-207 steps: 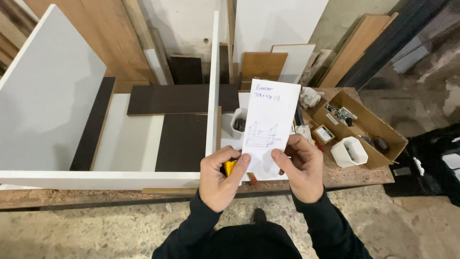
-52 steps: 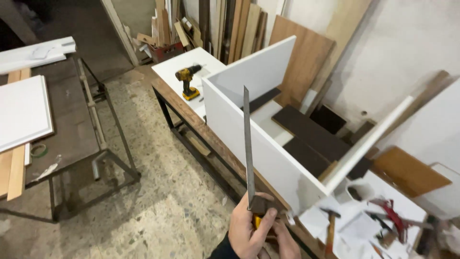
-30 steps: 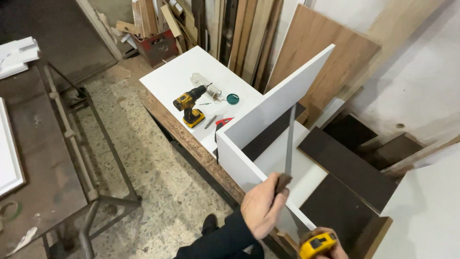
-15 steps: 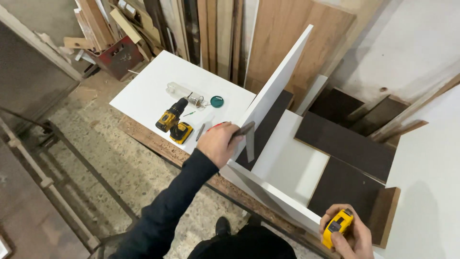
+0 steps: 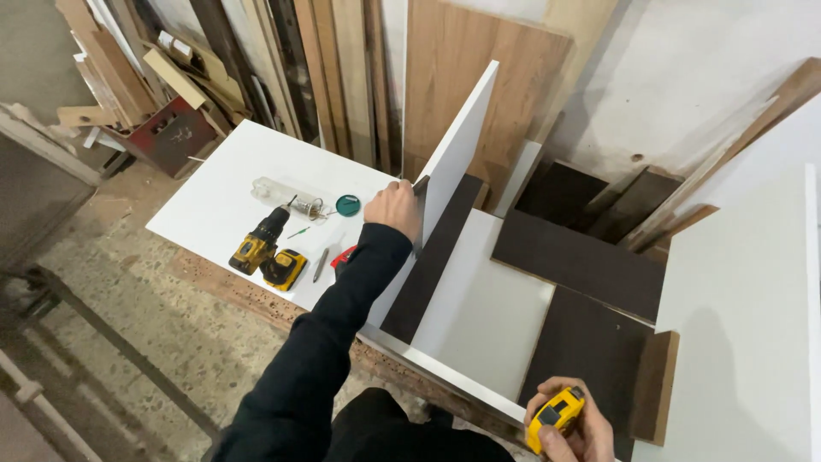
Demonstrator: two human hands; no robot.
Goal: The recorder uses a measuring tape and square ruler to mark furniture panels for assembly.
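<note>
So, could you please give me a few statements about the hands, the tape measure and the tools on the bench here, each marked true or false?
1. The right hand holds a yellow tape measure. True.
2. The left hand rests on the cordless drill. False: it is at the edge of the upright white panel, holding the end of the tape blade.
3. The drill lies on a white board. True.
4. The teal round lid sits on the floor. False: it lies on the white board.
5. Wooden boards lean against the wall. True.
</note>
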